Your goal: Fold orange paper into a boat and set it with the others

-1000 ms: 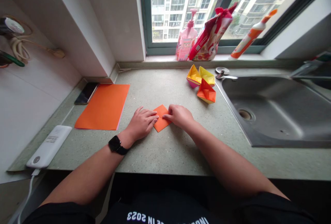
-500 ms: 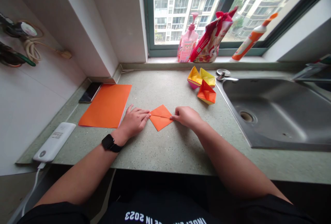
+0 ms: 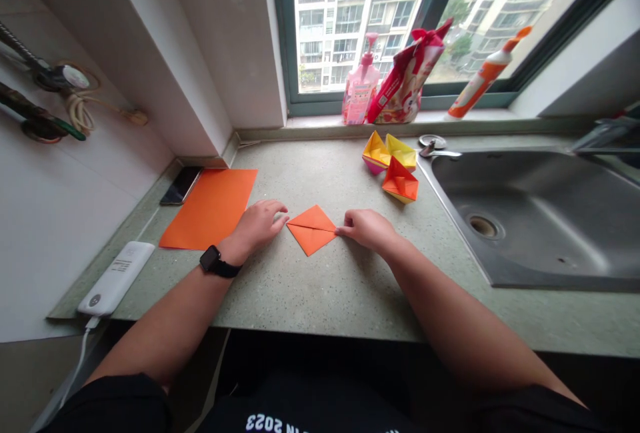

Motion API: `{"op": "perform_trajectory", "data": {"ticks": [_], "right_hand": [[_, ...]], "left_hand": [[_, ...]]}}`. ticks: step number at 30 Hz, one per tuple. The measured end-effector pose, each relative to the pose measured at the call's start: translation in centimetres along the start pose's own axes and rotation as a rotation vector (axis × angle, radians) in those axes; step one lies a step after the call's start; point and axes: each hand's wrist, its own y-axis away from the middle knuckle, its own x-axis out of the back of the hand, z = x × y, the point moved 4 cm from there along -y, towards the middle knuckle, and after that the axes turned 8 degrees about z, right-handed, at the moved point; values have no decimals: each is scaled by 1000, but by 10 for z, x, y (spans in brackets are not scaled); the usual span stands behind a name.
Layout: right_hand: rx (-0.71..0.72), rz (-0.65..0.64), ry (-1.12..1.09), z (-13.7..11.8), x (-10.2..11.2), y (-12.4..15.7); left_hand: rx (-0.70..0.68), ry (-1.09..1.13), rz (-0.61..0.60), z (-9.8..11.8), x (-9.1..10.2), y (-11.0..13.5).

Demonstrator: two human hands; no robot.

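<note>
A small folded orange paper diamond [image 3: 312, 229] lies flat on the speckled grey-green stone countertop [image 3: 320, 286], a crease running across it from corner to corner. At its 9 o'clock the left hand [image 3: 257, 223] rests palm down, fingers stretched loosely and fingertips touching that corner. At its 3 o'clock the right hand [image 3: 367, 228] has its fingers curled close together at the opposite corner; whether they pinch the paper or only press it cannot be told. A flat orange paper sheet [image 3: 213, 207] lies at 9 o'clock beyond the left hand. Two folded paper shapes, yellow-pink [image 3: 389, 151] and orange [image 3: 400, 181], sit at 1 o'clock, just beside the steel sink [image 3: 540, 219].
</note>
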Motion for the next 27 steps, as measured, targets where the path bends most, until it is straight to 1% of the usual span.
{"op": "perform_trajectory", "data": {"ticks": [3, 6, 10, 13, 15, 18, 20, 23, 25, 27], "right_hand": [[1, -2, -11, 0, 0, 1], [11, -3, -21, -1, 1, 1], [40, -50, -67, 4, 5, 1], [108, -115, -136, 8, 8, 1], [115, -123, -212, 10, 10, 0], [97, -48, -353, 8, 8, 0], [126, 24, -402, 3, 5, 1], [218, 107, -387, -6, -3, 5], [265, 139, -363, -9, -7, 7], [301, 156, -354, -11, -9, 9]], "left_hand": [[13, 4, -14, 10, -12, -17], [10, -1, -31, 18, -26, -24], [-8, 11, -39, 19, -33, -23], [-30, 35, -23, 16, -35, -20], [-49, 55, -7, 15, -37, -18], [-65, 97, 18, 15, -38, -16], [-69, 139, 29, 16, -38, -15], [-72, 229, 20, 19, -38, -14], [-76, 289, 7, 21, -38, -12], [-93, 336, 23, 24, -37, -11]]}}
